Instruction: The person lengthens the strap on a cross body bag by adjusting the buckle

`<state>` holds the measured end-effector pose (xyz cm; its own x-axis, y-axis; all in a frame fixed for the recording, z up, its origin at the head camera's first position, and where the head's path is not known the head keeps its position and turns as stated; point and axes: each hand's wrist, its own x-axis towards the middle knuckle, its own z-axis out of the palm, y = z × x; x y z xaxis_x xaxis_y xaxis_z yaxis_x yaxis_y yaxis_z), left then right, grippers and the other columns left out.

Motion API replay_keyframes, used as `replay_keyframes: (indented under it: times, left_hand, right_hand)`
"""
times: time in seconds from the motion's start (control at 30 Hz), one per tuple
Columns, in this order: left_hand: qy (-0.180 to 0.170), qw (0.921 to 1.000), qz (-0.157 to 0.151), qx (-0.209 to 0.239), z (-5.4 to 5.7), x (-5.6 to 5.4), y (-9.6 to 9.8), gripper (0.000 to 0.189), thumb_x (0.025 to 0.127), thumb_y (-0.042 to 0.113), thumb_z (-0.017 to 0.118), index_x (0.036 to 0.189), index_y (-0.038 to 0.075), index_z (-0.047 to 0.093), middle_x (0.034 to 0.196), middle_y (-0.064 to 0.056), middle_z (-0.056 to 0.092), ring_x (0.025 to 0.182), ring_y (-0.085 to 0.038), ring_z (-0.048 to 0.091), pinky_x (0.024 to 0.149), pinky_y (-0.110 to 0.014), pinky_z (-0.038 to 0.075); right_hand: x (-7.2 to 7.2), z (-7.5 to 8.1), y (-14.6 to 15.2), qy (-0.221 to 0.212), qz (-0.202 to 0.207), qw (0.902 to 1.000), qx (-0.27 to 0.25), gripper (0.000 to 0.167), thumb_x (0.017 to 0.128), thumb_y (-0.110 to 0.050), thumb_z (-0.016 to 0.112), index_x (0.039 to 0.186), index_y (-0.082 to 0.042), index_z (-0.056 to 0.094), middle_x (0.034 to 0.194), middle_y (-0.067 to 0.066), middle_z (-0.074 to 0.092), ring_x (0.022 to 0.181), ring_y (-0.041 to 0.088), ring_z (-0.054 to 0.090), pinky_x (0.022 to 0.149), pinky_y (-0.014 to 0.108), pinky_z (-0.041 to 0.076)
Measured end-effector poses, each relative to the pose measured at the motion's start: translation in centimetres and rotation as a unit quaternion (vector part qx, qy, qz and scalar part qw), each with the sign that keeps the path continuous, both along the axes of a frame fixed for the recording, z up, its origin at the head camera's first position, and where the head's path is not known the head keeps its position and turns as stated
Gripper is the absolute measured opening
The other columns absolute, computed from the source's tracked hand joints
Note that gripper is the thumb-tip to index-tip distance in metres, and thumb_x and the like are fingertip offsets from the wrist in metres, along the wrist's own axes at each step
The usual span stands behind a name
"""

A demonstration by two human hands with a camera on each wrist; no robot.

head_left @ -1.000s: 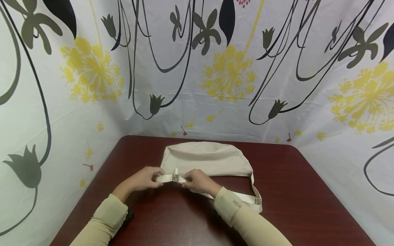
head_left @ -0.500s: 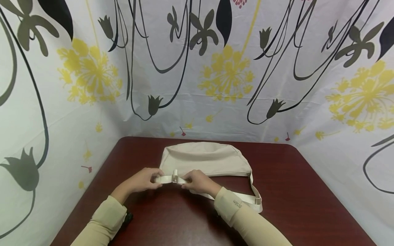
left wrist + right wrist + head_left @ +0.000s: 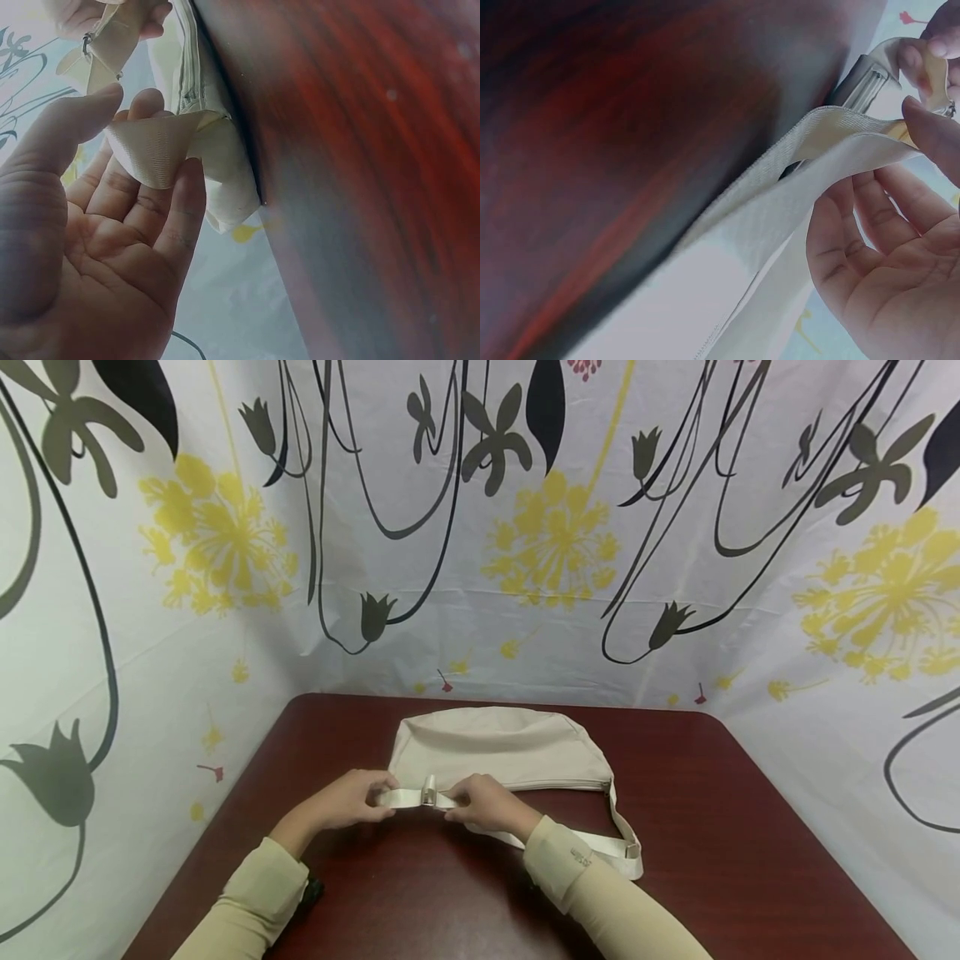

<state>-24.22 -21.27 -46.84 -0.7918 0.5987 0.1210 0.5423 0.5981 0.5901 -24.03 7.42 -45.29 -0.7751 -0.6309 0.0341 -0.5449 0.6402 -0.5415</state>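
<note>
A cream fabric shoulder bag lies on the table, its zipped edge facing me. My left hand pinches the bag's cream webbing strap between thumb and fingers, left of a metal slider buckle. Just right of that buckle, my right hand pinches the strap too. A small loop of webbing stands up at the buckle. In the left wrist view the strap bends into a curve across the left fingertips. The right wrist view shows two layers of strap running to the right thumb and fingers.
A second metal buckle sits on the strap's right end, on the dark red wooden table. Something black shows beside the left forearm. Flower-printed white cloth surrounds the table at the back and sides.
The buckle and its standing loop have tilted and shifted very slightly right since half a second ago. Both hands keep their pinch on the strap almost in place.
</note>
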Motion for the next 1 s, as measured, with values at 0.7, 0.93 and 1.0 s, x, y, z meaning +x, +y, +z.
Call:
replay_keyframes:
  times: [0.7,0.93,1.0]
  left_hand:
    - [-0.001,1.0,-0.006,0.005,-0.29,-0.02,-0.03,0.021,0.089,0.019,0.077,0.107,0.016,0.068,0.083,0.013,0.061,0.074,-0.005,0.054,0.071,-0.027,0.047]
    - [0.003,1.0,-0.007,0.006,-0.17,0.02,0.01,0.021,0.088,0.018,0.077,0.107,0.016,0.068,0.083,0.013,0.06,0.074,-0.005,0.054,0.07,-0.027,0.046]
    - [0.005,0.9999,-0.008,0.008,-0.14,0.02,0.01,0.022,0.088,0.018,0.078,0.108,0.015,0.068,0.084,0.012,0.061,0.075,-0.005,0.054,0.071,-0.027,0.047]
  right_hand:
    - [-0.16,-0.25,0.49,-0.013,-0.006,0.9998,-0.013,0.01,0.089,-0.014,0.079,0.099,-0.011,0.078,0.068,-0.011,0.054,0.065,0.007,0.045,0.068,0.026,0.042]
    - [-0.24,-0.17,0.46,-0.019,-0.008,0.9997,-0.011,0.009,0.09,-0.013,0.078,0.098,-0.011,0.078,0.071,-0.009,0.058,0.067,0.007,0.046,0.07,0.026,0.042]
    - [-0.29,-0.17,0.48,-0.02,-0.011,0.9997,-0.012,0.009,0.089,-0.013,0.079,0.098,-0.011,0.079,0.072,-0.01,0.059,0.067,0.007,0.047,0.07,0.026,0.043]
